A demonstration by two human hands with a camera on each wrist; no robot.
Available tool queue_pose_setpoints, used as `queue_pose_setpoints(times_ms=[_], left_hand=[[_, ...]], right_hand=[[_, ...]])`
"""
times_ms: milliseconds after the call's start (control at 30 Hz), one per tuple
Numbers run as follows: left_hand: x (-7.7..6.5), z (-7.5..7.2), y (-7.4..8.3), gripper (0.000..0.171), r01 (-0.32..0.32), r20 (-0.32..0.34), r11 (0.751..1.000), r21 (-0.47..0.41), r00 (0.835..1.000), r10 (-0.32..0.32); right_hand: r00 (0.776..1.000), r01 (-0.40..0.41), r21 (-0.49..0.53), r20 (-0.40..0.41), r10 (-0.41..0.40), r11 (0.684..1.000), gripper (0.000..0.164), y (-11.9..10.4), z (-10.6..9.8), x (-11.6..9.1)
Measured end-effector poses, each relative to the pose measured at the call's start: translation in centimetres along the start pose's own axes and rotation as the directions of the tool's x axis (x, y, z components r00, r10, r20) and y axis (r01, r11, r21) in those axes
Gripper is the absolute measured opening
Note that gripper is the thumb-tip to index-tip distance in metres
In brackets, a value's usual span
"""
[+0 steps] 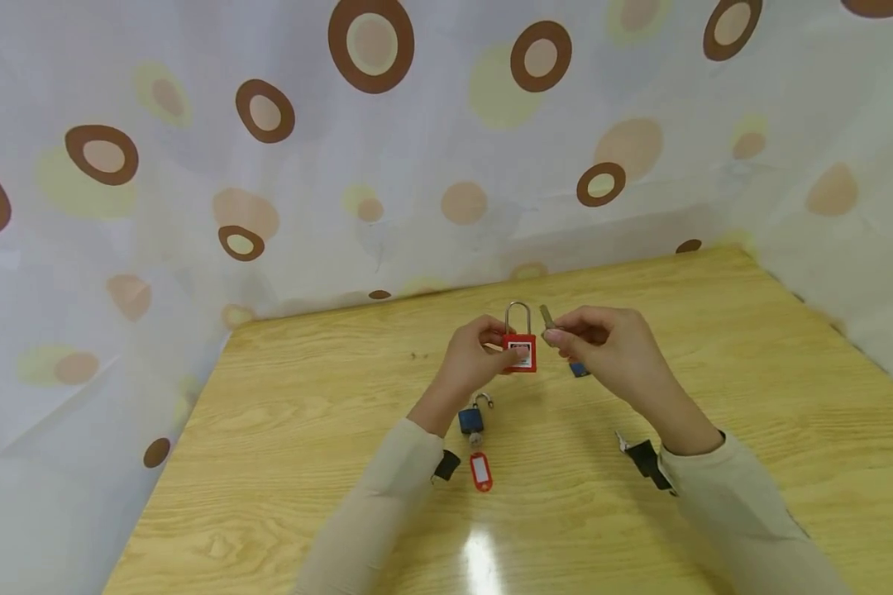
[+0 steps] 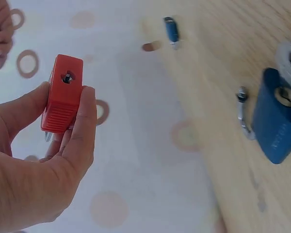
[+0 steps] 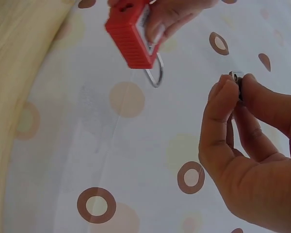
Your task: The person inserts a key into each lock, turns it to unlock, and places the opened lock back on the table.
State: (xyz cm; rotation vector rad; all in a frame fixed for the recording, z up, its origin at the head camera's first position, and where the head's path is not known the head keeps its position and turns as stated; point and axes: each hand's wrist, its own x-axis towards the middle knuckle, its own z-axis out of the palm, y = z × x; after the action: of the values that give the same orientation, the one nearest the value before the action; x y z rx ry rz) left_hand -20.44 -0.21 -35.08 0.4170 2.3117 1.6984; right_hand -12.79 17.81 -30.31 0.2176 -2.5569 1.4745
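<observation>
My left hand (image 1: 479, 355) pinches a red padlock (image 1: 530, 364) by its body, thumb over the white label. Its long metal shackle (image 1: 518, 304) points up, both legs meeting the body. In the left wrist view the keyhole in the red padlock's (image 2: 63, 92) underside shows. Just right of the lock, apart from it, my right hand (image 1: 613, 351) pinches a slim brass-coloured key (image 1: 546, 315) between thumb and fingers. Most of the key (image 3: 237, 77) is hidden by the fingertips in the right wrist view.
A blue padlock (image 1: 471, 421) with a raised shackle and a red tag (image 1: 480, 472) lies below my hands. Another blue item (image 1: 579, 369) is partly behind my right hand. Black-covered keys (image 1: 643, 459) and a black piece (image 1: 446, 465) lie near my sleeves. A patterned sheet (image 1: 417, 149) hangs behind the table.
</observation>
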Motion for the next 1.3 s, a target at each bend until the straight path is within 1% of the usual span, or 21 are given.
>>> queue_pose_setpoints(times_ms=[167,267,367,500,567,700,800,867,1033,1133,1233,1300], left_hand=[[-1.7,-1.0,1.0,0.032,-0.041,-0.023,0.996,-0.073,0.999,0.04],[-2.6,-1.6,1.6,0.031,-0.078,-0.036,0.992,-0.097,0.997,0.075],[-3.3,-2.3,1.9,0.031,-0.112,-0.047,0.987,-0.114,0.993,0.108],[-3.9,-3.1,2.4,0.032,-0.127,-0.058,0.983,-0.135,0.991,0.12],[-3.9,-3.5,2.7,0.033,-0.125,-0.062,0.98,-0.153,0.991,0.117],[-3.9,-4.3,3.3,0.035,-0.121,-0.086,0.973,-0.198,0.991,0.105],[-3.9,-4.6,3.6,0.036,-0.118,-0.103,0.963,-0.244,0.99,0.095],[-3.9,-4.8,3.7,0.037,-0.121,-0.114,0.953,-0.276,0.989,0.093],[-3.8,-5.0,3.6,0.037,-0.134,-0.153,0.927,-0.351,0.985,0.085],[-3.7,-5.1,3.4,0.036,-0.142,-0.176,0.911,-0.388,0.981,0.078],[-3.7,-5.2,3.2,0.035,-0.155,-0.193,0.897,-0.414,0.978,0.08],[-3.6,-5.2,3.2,0.033,-0.165,-0.194,0.891,-0.422,0.977,0.089]], right_hand=[[1.0,0.005,0.027,-0.018,-0.005,1.0,0.025,0.1,0.5,0.1],[1.0,-0.003,0.043,-0.026,0.004,0.999,0.023,0.0,0.7,0.1],[0.999,-0.005,0.036,-0.039,0.006,0.999,0.021,0.0,1.0,0.1],[0.998,-0.018,0.047,-0.057,0.021,0.999,0.022,-0.1,1.4,0.2],[0.998,-0.019,0.073,-0.064,0.023,0.997,0.024,-0.2,1.5,0.2],[0.995,0.042,0.121,-0.091,-0.031,0.992,0.022,-0.1,1.8,0.2],[0.989,0.105,0.135,-0.113,-0.09,0.985,0.018,0.1,2.1,0.3],[0.987,0.133,0.146,-0.113,-0.117,0.98,0.016,0.2,2.3,0.3],[0.987,0.154,0.148,-0.077,-0.144,0.977,0.014,0.3,3.1,0.2],[0.991,0.131,0.156,-0.038,-0.126,0.979,0.014,0.1,3.5,0.1],[0.997,0.066,0.185,0.036,-0.074,0.98,0.015,-0.2,3.8,0.0],[0.994,-0.002,0.199,0.106,-0.019,0.98,0.018,-0.4,3.9,-0.1]])
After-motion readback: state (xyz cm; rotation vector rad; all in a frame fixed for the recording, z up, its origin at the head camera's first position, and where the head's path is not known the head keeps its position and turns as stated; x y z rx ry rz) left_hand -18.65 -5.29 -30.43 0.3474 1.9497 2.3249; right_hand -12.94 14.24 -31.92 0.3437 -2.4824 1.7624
